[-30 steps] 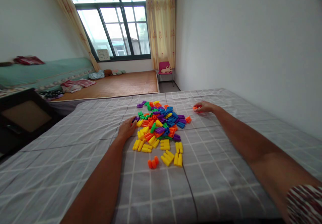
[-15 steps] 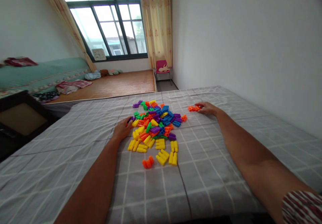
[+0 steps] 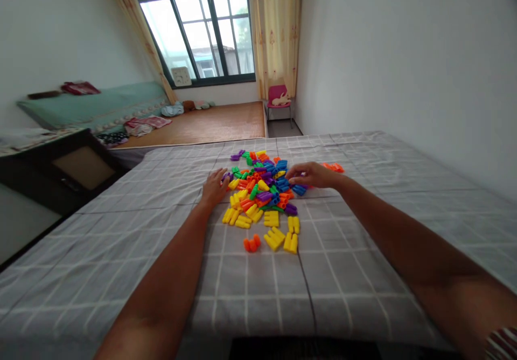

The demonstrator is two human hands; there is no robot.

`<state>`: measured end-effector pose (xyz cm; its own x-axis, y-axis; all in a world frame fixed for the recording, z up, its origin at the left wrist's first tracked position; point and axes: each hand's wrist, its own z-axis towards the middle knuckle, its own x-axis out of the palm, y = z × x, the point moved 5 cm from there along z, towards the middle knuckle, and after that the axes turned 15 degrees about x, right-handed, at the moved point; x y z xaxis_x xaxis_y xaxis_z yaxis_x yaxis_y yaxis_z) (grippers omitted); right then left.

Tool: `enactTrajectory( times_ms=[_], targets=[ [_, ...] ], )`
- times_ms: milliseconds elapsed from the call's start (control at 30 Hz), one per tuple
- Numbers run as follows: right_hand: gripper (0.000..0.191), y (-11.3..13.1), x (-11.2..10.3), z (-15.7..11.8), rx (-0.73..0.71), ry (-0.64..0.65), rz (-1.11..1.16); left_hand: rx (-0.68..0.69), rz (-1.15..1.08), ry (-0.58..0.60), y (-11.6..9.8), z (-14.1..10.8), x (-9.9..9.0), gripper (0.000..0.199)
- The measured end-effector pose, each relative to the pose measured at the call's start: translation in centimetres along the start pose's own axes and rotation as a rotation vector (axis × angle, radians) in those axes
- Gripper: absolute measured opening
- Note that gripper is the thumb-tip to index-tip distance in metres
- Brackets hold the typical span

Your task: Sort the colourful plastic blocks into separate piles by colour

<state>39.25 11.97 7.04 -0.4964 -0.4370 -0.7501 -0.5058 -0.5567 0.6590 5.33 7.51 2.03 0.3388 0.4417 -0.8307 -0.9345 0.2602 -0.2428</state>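
A heap of small plastic building pieces (image 3: 264, 185) in yellow, orange, blue, green and purple lies on a grey checked bedspread (image 3: 347, 274). My left hand (image 3: 215, 187) rests at the heap's left edge, fingers apart, beside a purple piece (image 3: 227, 177). Over the right side of the heap is my right hand (image 3: 312, 175), its fingers curved and apart at the blue pieces (image 3: 281, 184), partly covering them. Beyond the right wrist, a group of orange pieces (image 3: 333, 167) lies apart from the heap. Nearer me are yellow pieces (image 3: 274, 238) and an orange piece (image 3: 252, 243).
A dark cabinet (image 3: 76, 160) stands at the left. Behind the bedspread is a second bed with a brown mat (image 3: 226, 122), and a pink chair (image 3: 277, 95) holds a plush toy. A white wall (image 3: 396, 63) runs along the right.
My right hand has let go of the orange pieces on the right and moved left to the blue side of the heap. My left hand stays at the left edge. The view has shifted.
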Motion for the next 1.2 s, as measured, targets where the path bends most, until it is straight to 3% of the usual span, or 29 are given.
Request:
enactTrajectory(
  times_ms=[67,167,333,400,467,600,733,900,1000,1100,1200],
  targets=[
    [0.040,2.6,2.6,-0.1,-0.079,0.050,-0.072,0.052,-0.079,-0.033,-1.5,0.3,-1.0,0.039],
    [0.045,3.6,4.7,-0.3,-0.151,0.052,-0.183,0.167,-0.314,-0.011,-5.2,0.6,-2.0,0.040],
    [0.039,0.9,3.7,0.1,-0.055,-0.044,-0.167,0.535,-0.498,0.156,-12.9,-0.1,-2.0,0.035],
    [0.041,0.3,3.2,0.1,-0.067,-0.058,-0.138,0.661,-0.454,0.222,-14.5,-0.5,-1.6,0.033],
    [0.041,0.1,3.1,0.1,-0.088,-0.044,-0.096,0.670,-0.394,0.224,-14.4,-0.6,-1.3,0.030],
    [0.043,0.0,3.6,0.1,-0.065,0.036,-0.079,0.457,-0.256,0.126,-11.3,-0.1,-1.2,0.031],
    [0.037,0.8,3.6,-0.2,-0.090,0.106,-0.137,0.306,-0.169,0.100,-9.0,0.2,-1.1,0.033],
    [0.026,2.7,3.5,-0.2,-0.188,-0.001,-0.140,0.207,-0.116,0.059,-8.0,0.2,-1.1,0.033],
    [0.031,3.5,4.8,-0.3,-0.244,0.018,-0.192,0.182,-0.103,0.036,-7.6,0.1,-0.8,0.031],
    [0.022,4.0,6.0,-0.7,-0.291,0.029,-0.224,0.208,-0.111,0.034,-7.6,0.0,-0.5,0.029],
    [0.013,4.2,6.0,-0.8,-0.217,-0.048,-0.186,0.243,-0.101,0.037,-7.8,0.0,-0.2,0.027]
  ],
)
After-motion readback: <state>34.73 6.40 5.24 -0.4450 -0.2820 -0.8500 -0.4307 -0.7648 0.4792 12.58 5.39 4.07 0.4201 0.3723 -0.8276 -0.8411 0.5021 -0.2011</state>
